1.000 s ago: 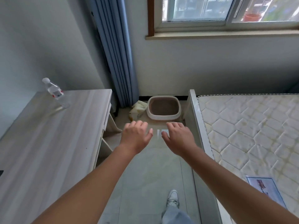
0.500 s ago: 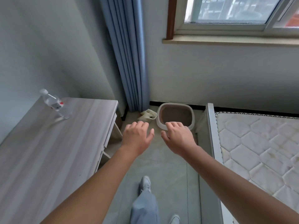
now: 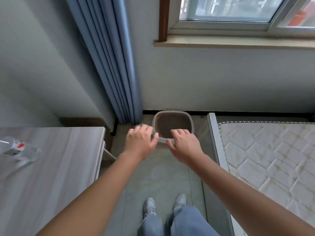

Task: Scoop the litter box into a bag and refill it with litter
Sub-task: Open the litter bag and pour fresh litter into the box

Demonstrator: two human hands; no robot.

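Note:
A pale litter box [image 3: 172,113] with brown litter inside stands on the floor against the far wall, below the window. Both my arms reach out in front of me, well above the floor. My left hand [image 3: 140,143] is held palm down with relaxed fingers and holds nothing; it covers most of a crumpled yellowish bag [image 3: 138,125] lying left of the box. My right hand [image 3: 185,144] hovers the same way and hides the box's near rim. Neither hand touches anything.
A wooden desk [image 3: 51,167] with a clear plastic bottle [image 3: 15,149] stands on the left. A bed with a bare quilted mattress [image 3: 269,154] is on the right. A blue curtain [image 3: 109,57] hangs in the corner. Between them runs a narrow tiled floor strip [image 3: 158,181] where my feet stand.
I have walked closer to the litter box, so it now sits just beyond my hands. Both hands stay outstretched and hold nothing; the bag is now mostly behind my left hand.

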